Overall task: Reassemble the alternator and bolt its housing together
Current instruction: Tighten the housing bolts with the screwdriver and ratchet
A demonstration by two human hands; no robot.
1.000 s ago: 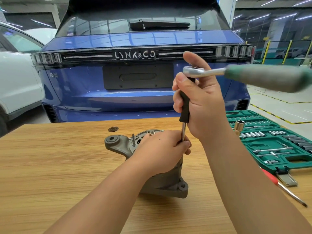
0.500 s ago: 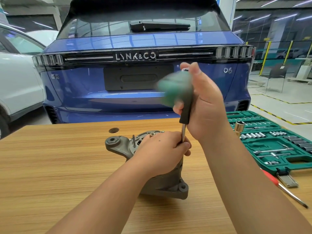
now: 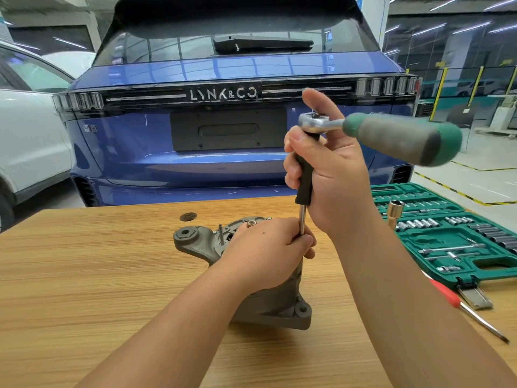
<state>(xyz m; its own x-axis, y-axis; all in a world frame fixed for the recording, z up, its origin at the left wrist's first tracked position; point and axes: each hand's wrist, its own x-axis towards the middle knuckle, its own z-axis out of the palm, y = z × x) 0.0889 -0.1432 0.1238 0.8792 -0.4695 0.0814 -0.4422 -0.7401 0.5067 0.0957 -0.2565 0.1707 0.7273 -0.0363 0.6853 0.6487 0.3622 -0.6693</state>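
The grey alternator [image 3: 279, 303] stands on the wooden table [image 3: 84, 275], one mounting ear at its left and a thin stud sticking up from its top. My left hand [image 3: 265, 250] lies over the housing top, its fingers curled round the steel shaft of an upright extension driver [image 3: 305, 177]. My right hand [image 3: 330, 175] grips that driver's black handle. A ratchet [image 3: 391, 135] with a green handle sits on the driver's top, its handle pointing right. The bolt under the driver is hidden by my left hand.
A green socket set case [image 3: 461, 239] lies open at the table's right, a brass-coloured socket [image 3: 394, 214] standing at its near corner. A red-handled screwdriver [image 3: 464, 306] lies in front of the case. A blue car [image 3: 223, 121] is parked behind the table, a white car [image 3: 28, 135] to the left.
The ratchet handle swung round from the right, past the left in front of my right hand, and back to the right. Both hands and the alternator stayed in place.
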